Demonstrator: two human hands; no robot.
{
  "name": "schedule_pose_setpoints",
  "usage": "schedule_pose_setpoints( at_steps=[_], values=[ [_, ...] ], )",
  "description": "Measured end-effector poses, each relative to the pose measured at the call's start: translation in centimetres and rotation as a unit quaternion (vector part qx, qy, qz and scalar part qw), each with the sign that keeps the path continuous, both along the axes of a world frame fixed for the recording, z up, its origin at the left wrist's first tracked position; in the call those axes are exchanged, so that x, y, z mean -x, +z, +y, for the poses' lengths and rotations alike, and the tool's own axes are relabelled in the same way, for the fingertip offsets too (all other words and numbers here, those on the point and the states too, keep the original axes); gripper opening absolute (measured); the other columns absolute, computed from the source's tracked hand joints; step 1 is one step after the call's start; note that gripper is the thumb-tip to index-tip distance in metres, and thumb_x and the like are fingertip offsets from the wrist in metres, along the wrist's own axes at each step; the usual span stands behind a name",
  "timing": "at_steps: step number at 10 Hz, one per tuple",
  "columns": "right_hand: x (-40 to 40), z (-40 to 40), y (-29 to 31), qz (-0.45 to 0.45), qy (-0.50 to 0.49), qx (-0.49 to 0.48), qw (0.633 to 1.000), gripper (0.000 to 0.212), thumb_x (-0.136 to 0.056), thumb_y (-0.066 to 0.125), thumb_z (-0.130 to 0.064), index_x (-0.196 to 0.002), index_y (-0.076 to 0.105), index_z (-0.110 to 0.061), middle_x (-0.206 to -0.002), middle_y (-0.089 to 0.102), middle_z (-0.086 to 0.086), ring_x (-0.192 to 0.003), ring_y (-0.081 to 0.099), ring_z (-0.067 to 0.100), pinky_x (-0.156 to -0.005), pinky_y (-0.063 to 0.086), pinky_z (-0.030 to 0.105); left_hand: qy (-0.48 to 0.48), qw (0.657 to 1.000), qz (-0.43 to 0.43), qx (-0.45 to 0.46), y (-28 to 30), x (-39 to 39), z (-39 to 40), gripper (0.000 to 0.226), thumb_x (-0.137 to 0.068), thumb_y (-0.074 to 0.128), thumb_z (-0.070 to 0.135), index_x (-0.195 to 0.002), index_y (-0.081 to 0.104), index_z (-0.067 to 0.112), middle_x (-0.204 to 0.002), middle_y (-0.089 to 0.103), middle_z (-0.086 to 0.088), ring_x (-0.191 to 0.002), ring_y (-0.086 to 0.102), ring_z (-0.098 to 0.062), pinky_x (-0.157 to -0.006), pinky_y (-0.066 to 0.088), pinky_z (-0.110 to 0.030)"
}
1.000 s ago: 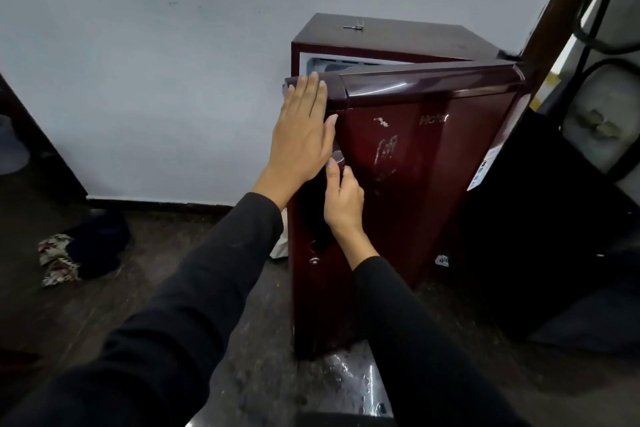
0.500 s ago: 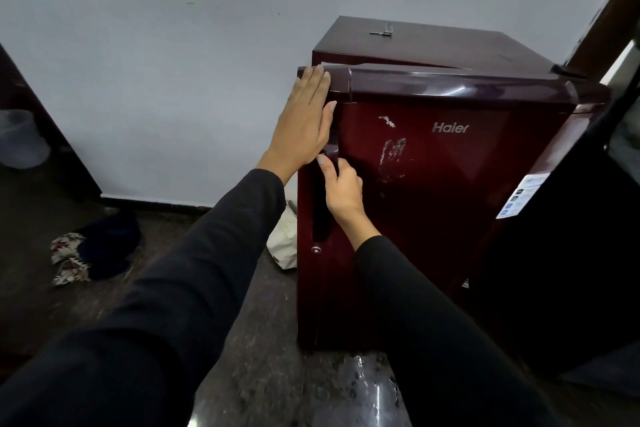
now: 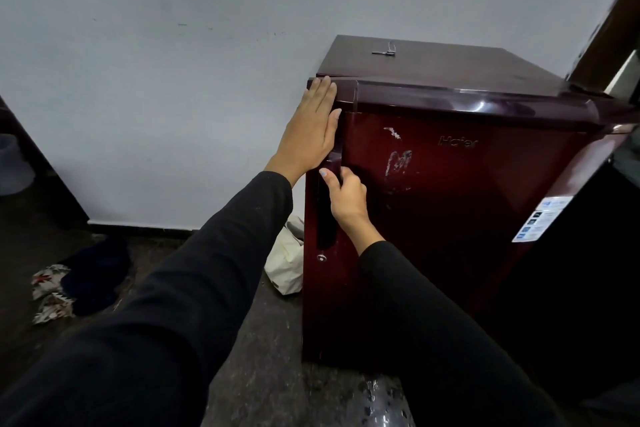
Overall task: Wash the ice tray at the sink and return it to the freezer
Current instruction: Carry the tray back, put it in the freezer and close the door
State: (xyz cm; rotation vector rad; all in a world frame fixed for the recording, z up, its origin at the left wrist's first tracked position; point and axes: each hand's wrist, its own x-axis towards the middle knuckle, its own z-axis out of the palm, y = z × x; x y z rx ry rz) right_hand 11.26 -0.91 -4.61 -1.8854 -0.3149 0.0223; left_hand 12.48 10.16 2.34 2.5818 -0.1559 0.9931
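A small maroon fridge (image 3: pixel 450 205) stands on the floor against the grey wall, its door flush with the cabinet. My left hand (image 3: pixel 311 130) presses flat, fingers straight, on the door's upper left corner. My right hand (image 3: pixel 344 192) curls round the dark vertical door handle (image 3: pixel 327 218) at the door's left edge. No ice tray is in view.
A key (image 3: pixel 384 49) lies on the fridge top. A white bag (image 3: pixel 287 253) sits on the floor left of the fridge. A dark cloth and patterned rag (image 3: pixel 65 284) lie further left. Dark furniture stands at the right edge. A wet patch (image 3: pixel 377 402) shines on the floor.
The fridge door has swung from partly open to flush with the cabinet. Both hands stayed on the door's left edge and moved with it.
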Motion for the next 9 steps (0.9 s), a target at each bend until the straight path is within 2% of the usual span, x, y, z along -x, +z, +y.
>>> schedule_pose_setpoints(
  at_steps=[1,2,5,7,8,9],
  values=[
    [-0.6,0.4,0.1,-0.002,-0.004,0.006,1.0,0.039,-0.096,0.053,-0.038,-0.122,0.058,-0.009,-0.109,0.065,0.008,-0.102,0.059,0.024,-0.082,0.044,0.03,-0.003,1.0,-0.001,0.01,-0.1,-0.8,0.4,0.051,-0.104,0.028,0.025,-0.148,0.028,0.0,-0.158,0.023,-0.015,-0.149,0.014,-0.025,-0.122,0.013,-0.035],
    [-1.2,0.8,-0.2,0.002,-0.011,0.018,1.0,0.044,-0.095,0.053,-0.04,-0.126,0.056,-0.009,-0.113,0.065,0.012,-0.106,0.059,0.027,-0.088,0.047,0.035,-0.006,1.0,-0.01,0.012,-0.2,-1.4,0.6,0.051,-0.104,0.028,0.024,-0.149,0.028,0.001,-0.158,0.024,-0.014,-0.149,0.014,-0.025,-0.122,0.013,-0.035],
    [-1.9,0.9,-0.9,-0.02,-0.021,0.048,0.998,0.049,-0.094,0.052,-0.046,-0.122,0.056,-0.006,-0.104,0.065,0.015,-0.099,0.059,0.03,-0.076,0.042,0.03,-0.008,0.999,-0.034,0.01,-0.7,-2.0,0.6,0.05,-0.103,0.029,0.023,-0.148,0.03,0.0,-0.157,0.027,-0.016,-0.148,0.016,-0.027,-0.121,0.013,-0.033],
    [-1.5,0.9,-0.2,-0.006,-0.02,0.055,0.998,0.045,-0.095,0.051,-0.043,-0.116,0.057,-0.004,-0.091,0.057,0.006,-0.089,0.054,0.023,-0.073,0.038,0.03,0.009,1.0,-0.029,0.007,-0.5,-1.9,0.6,0.05,-0.103,0.029,0.024,-0.147,0.033,0.0,-0.156,0.029,-0.015,-0.148,0.019,-0.027,-0.121,0.015,-0.034],
    [-1.5,0.3,0.7,0.014,0.019,0.08,0.997,0.038,-0.095,0.053,-0.037,-0.117,0.059,-0.006,-0.1,0.063,0.006,-0.099,0.06,0.024,-0.078,0.047,0.032,0.037,0.999,-0.01,0.03,0.6,-1.7,-0.5,0.049,-0.102,0.031,0.023,-0.145,0.036,0.0,-0.154,0.033,-0.015,-0.146,0.022,-0.029,-0.121,0.016,-0.038],
    [-1.2,-1.7,2.1,-0.017,-0.022,0.111,0.993,0.037,-0.093,0.054,-0.038,-0.119,0.063,-0.013,-0.11,0.067,0.008,-0.105,0.062,0.025,-0.09,0.051,0.038,0.049,0.99,-0.033,0.125,1.1,0.2,-3.0,0.047,-0.101,0.033,0.027,-0.137,0.048,0.001,-0.139,0.052,-0.016,-0.133,0.044,-0.03,-0.114,0.03,-0.045]
  ],
)
